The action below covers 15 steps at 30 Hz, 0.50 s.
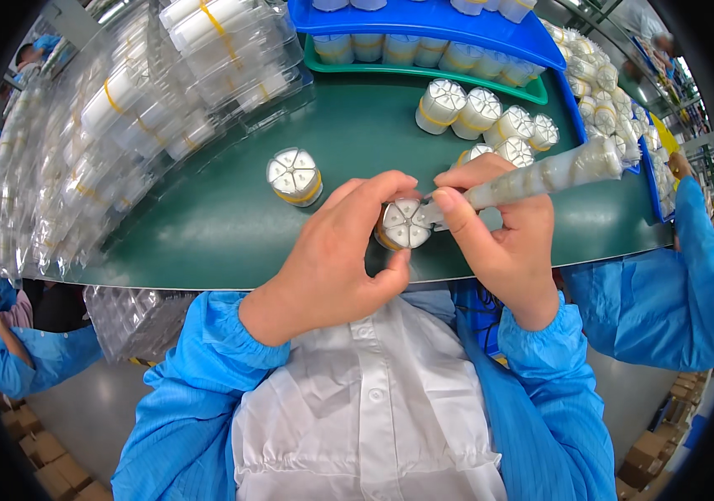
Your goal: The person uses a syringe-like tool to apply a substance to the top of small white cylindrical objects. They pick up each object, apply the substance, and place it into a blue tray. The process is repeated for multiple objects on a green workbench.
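Above green table [215, 230], left hand [332, 255] cupping cylinder [407, 223], right hand [507, 230] pinching tube [549, 173]

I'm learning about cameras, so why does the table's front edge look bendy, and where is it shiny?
In the head view, the wide fisheye lens bends the green table's front edge; in the head view, pale sheen shows left of the left hand, and the clear plastic packs glint.

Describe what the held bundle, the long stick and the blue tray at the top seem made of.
Bundle: probably plastic, smooth and satin-like on its white wedge faces.
Stick: perhaps plastic film or tube, translucent, slightly glossy, uneven patches showing through.
Tray: likely moulded plastic, evenly blue with a sheen.
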Available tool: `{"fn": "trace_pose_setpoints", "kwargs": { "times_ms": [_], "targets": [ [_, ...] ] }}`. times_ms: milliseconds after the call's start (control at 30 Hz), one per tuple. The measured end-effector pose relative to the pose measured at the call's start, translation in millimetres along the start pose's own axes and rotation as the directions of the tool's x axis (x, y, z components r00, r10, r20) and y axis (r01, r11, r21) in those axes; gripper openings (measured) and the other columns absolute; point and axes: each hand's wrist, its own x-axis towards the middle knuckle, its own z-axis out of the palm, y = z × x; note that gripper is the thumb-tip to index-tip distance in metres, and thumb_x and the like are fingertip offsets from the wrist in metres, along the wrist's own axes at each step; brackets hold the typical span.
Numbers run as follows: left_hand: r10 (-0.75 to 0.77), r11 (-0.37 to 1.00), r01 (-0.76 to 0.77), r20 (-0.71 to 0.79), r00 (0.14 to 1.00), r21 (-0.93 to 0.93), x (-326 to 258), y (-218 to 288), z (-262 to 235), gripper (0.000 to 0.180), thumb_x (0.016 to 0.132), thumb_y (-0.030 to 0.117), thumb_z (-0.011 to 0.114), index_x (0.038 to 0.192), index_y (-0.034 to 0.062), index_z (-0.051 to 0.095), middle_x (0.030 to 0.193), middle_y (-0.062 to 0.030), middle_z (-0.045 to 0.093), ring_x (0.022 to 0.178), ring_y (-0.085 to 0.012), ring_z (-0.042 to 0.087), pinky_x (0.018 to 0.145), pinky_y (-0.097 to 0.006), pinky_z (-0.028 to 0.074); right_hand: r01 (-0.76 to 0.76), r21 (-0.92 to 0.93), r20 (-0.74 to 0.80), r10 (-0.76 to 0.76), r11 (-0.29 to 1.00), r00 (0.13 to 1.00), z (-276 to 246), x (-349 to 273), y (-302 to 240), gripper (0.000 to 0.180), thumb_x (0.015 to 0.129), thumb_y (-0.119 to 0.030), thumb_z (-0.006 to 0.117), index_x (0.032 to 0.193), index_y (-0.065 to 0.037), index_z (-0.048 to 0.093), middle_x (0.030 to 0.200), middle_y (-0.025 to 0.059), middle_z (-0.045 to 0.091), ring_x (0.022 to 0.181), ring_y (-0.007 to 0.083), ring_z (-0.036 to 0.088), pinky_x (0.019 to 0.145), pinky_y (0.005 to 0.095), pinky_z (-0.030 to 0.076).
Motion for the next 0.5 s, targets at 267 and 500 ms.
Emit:
{"fn": "trace_pose_setpoints", "kwargs": {
  "times_ms": [267, 500],
  "targets": [
    [0.089, 0.981, -0.078, -0.051, 0.995, 0.177, -0.2, -2.8, 0.6, 0.054, 0.070, 0.010, 0.087, 0.118, 0.0021, 0.062, 0.112, -0.0147, 0.063, 0.100, -0.0336, 0.062, 0.086, -0.040, 0.050, 0.014, -0.068, 0.006, -0.013, 0.998, 1.000, -3.4, -0.8, -0.9, 0.008, 0.088, -0.005, 0.074, 0.092, 0.002, 0.071, 0.081, 0.0093, 0.067, 0.064, 0.0167, 0.062, 0.054, 0.0293, 0.046],
    [0.009, 0.935, 0.035, -0.122, 0.992, 0.354, -44.4, 18.4, -47.7, 0.055, 0.069, 0.001, 0.075, 0.121, 0.0002, 0.058, 0.113, -0.0199, 0.060, 0.100, -0.0371, 0.061, 0.086, -0.043, 0.052, 0.010, -0.093, -0.065, -0.016, 0.996, 0.998, -5.2, -25.0, -4.1, 0.008, 0.087, -0.001, 0.073, 0.093, 0.002, 0.069, 0.081, 0.0101, 0.065, 0.065, 0.0165, 0.059, 0.057, 0.0302, 0.045]
  ]
}}
